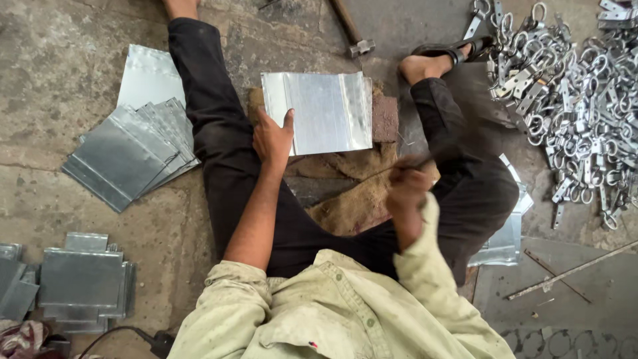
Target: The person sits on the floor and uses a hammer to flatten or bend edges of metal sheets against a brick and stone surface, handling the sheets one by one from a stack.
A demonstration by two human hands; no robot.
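A rectangular sheet of bright metal (319, 112), with folded strips along its left and right edges, lay flat on a reddish-brown block (384, 118) between the seated person's legs, over a spread of burlap sacking (352, 193) on the concrete floor (60, 73). The left hand (272, 138) pressed on the sheet's lower left corner, fingers spread flat under and beside the edge and the thumb laid on top, pinning it rather than gripping it. The right hand (407, 186) was raised near the person's right knee and blurred; it looked closed around a thin dark handle or rod, though what it held could not be made out.

Beyond the sheet's far right corner, a hammer (351, 32) lay on the floor with its head near the block. The person's sandalled right foot (435, 60) rested just right of it. Left of the left leg, a fanned stack of similar metal sheets (129, 153) lay on the floor, and a lower pile of folded metal pieces (76, 282) sat at the floor's near left edge. To the far right, a large heap of shiny metal rings and clasps (571, 100) covered the floor, with more sheets (505, 239) tucked beside the right thigh and a thin rod (571, 271) lying near them.
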